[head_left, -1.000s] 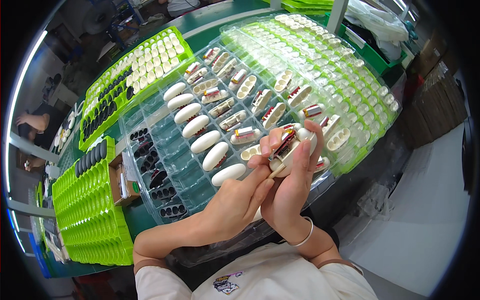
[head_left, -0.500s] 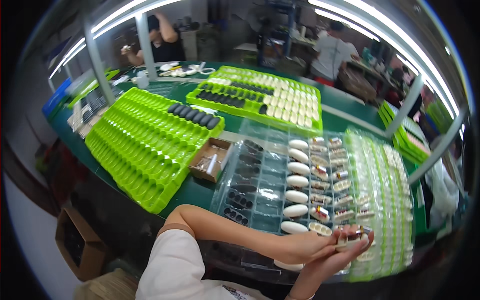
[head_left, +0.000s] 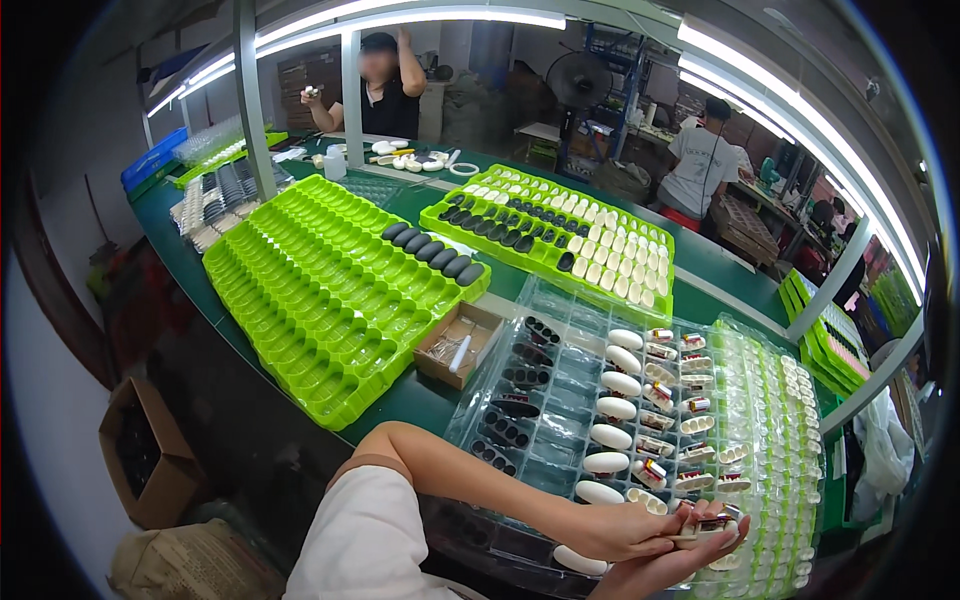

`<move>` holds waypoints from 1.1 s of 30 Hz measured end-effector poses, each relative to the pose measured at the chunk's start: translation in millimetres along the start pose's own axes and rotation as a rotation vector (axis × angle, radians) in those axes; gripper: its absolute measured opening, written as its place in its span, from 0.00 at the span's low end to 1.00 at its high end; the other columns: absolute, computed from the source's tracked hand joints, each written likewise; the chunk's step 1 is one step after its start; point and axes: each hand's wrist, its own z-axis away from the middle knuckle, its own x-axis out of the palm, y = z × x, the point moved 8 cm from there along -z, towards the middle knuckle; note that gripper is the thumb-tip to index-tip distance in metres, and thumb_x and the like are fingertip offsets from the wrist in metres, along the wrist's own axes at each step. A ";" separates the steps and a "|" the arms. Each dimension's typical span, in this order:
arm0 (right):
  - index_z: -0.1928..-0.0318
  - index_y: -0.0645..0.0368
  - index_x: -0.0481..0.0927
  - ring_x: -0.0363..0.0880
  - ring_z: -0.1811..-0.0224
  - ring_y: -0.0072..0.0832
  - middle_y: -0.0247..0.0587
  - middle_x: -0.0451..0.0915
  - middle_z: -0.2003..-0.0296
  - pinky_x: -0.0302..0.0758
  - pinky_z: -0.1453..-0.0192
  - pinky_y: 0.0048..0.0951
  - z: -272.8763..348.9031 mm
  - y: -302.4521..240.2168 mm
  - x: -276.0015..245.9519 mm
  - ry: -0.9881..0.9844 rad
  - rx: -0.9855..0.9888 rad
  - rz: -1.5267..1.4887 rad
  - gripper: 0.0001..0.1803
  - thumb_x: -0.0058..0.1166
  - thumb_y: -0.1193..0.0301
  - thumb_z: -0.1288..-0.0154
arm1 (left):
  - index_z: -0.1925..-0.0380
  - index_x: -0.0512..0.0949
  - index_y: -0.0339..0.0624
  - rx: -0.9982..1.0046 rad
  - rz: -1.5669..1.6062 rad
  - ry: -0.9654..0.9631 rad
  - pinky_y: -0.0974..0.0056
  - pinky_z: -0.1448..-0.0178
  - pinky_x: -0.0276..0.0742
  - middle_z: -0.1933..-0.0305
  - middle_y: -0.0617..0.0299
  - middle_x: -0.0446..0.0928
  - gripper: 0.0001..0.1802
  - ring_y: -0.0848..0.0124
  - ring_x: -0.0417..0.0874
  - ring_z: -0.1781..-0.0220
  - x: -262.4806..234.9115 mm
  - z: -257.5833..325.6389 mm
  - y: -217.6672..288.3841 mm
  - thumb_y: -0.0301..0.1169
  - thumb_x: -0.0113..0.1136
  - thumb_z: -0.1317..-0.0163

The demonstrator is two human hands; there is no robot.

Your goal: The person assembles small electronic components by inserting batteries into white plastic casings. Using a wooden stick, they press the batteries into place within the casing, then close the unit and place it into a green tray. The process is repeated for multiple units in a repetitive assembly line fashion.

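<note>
Close together over the near right side of a clear compartment tray (head_left: 565,400), both my hands are closed on one small white oval shell (head_left: 690,541) with shiny metal and dark red pieces on it. My right hand (head_left: 685,566) cradles it from below, while the fingers of my left hand (head_left: 622,530) press at its top; they partly hide it. Smooth white oval covers (head_left: 610,436) lie in a column of the tray beside my left hand. Beyond them are columns of white shells fitted with metallic and red parts (head_left: 657,396). Black pieces with round holes (head_left: 508,428) fill the left column.
A small cardboard box (head_left: 478,372) holds clear bits and a white stick. Green trays (head_left: 300,290) lie left and behind, one bearing black ovals (head_left: 447,262). Stacked clear-and-green trays (head_left: 765,460) stand at right. Metal posts (head_left: 254,100) rise from the table. Two people sit beyond.
The whole view has shifted, so the table sits lower and further right in it. My hands stay together around the shell, with the left fingers slightly shifted on it.
</note>
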 end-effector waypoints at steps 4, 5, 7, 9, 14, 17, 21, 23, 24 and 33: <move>0.48 0.53 0.57 0.60 0.69 0.18 0.31 0.61 0.73 0.61 0.62 0.20 -1.6 -2.2 -2.4 -0.011 -0.024 0.011 0.18 0.32 0.59 0.34 | 0.56 0.60 0.39 0.076 0.049 0.056 0.54 0.67 0.66 0.74 0.45 0.71 0.16 0.50 0.74 0.71 3.6 -3.3 -4.5 0.39 0.36 0.37; 0.47 0.54 0.57 0.61 0.69 0.19 0.31 0.61 0.72 0.61 0.61 0.20 -2.1 -2.0 -3.5 0.006 -0.022 0.022 0.19 0.32 0.59 0.34 | 0.56 0.60 0.39 0.087 0.066 0.080 0.54 0.67 0.66 0.74 0.45 0.71 0.16 0.50 0.74 0.71 3.8 -4.6 -6.3 0.39 0.37 0.37; 0.47 0.54 0.56 0.61 0.69 0.19 0.32 0.61 0.72 0.62 0.61 0.20 -2.5 -1.0 -3.3 0.038 -0.011 0.042 0.19 0.32 0.59 0.34 | 0.57 0.62 0.40 0.073 0.055 0.094 0.55 0.68 0.66 0.75 0.46 0.71 0.15 0.51 0.74 0.73 2.5 -6.5 -9.2 0.38 0.38 0.37; 0.47 0.55 0.56 0.61 0.68 0.19 0.32 0.61 0.72 0.62 0.61 0.20 3.3 -10.3 3.1 0.059 -0.035 0.067 0.19 0.32 0.59 0.34 | 0.57 0.62 0.41 0.150 0.025 0.131 0.57 0.70 0.67 0.75 0.48 0.71 0.14 0.53 0.74 0.74 1.2 -6.2 -3.2 0.38 0.39 0.37; 0.47 0.55 0.55 0.59 0.70 0.19 0.32 0.59 0.72 0.62 0.63 0.21 0.5 -5.2 -4.4 0.057 -0.064 0.060 0.20 0.32 0.59 0.34 | 0.59 0.66 0.42 0.139 -0.171 0.145 0.57 0.73 0.66 0.80 0.49 0.70 0.12 0.54 0.73 0.80 -7.2 5.0 8.6 0.35 0.41 0.38; 0.47 0.55 0.54 0.58 0.71 0.19 0.32 0.58 0.72 0.62 0.65 0.21 2.6 -4.7 -4.5 0.004 -0.100 -0.002 0.20 0.33 0.60 0.35 | 0.59 0.66 0.41 0.160 -0.163 0.156 0.58 0.75 0.66 0.82 0.50 0.70 0.11 0.55 0.73 0.81 -4.6 8.7 9.1 0.34 0.41 0.39; 0.48 0.54 0.55 0.57 0.70 0.18 0.32 0.57 0.72 0.61 0.68 0.18 6.8 -16.1 -7.2 -0.030 -0.148 -0.079 0.19 0.35 0.61 0.35 | 0.62 0.65 0.40 0.257 -0.236 0.179 0.57 0.77 0.66 0.84 0.49 0.67 0.10 0.55 0.72 0.82 1.2 5.8 19.5 0.33 0.41 0.39; 0.47 0.49 0.55 0.59 0.70 0.18 0.32 0.60 0.71 0.63 0.69 0.17 0.1 -8.4 -7.9 -0.078 -0.099 -0.164 0.19 0.38 0.61 0.36 | 0.63 0.66 0.41 0.373 -0.472 0.209 0.58 0.78 0.66 0.85 0.50 0.66 0.09 0.57 0.73 0.81 6.5 3.9 11.8 0.32 0.42 0.40; 0.46 0.47 0.54 0.61 0.69 0.19 0.33 0.62 0.69 0.65 0.68 0.19 -4.1 3.4 -10.7 -0.071 -0.073 -0.200 0.20 0.40 0.60 0.37 | 0.64 0.67 0.41 0.283 -0.471 0.182 0.59 0.79 0.65 0.84 0.51 0.68 0.09 0.59 0.73 0.82 3.4 3.9 6.1 0.33 0.43 0.41; 0.43 0.49 0.48 0.64 0.48 0.34 0.50 0.65 0.54 0.59 0.42 0.35 -5.4 13.6 3.4 -0.446 0.020 -0.347 0.25 0.36 0.57 0.36 | 0.65 0.74 0.35 0.026 0.204 0.402 0.81 0.85 0.45 0.70 0.70 0.72 0.15 0.93 0.56 0.85 -49.4 -10.2 8.7 0.24 0.63 0.54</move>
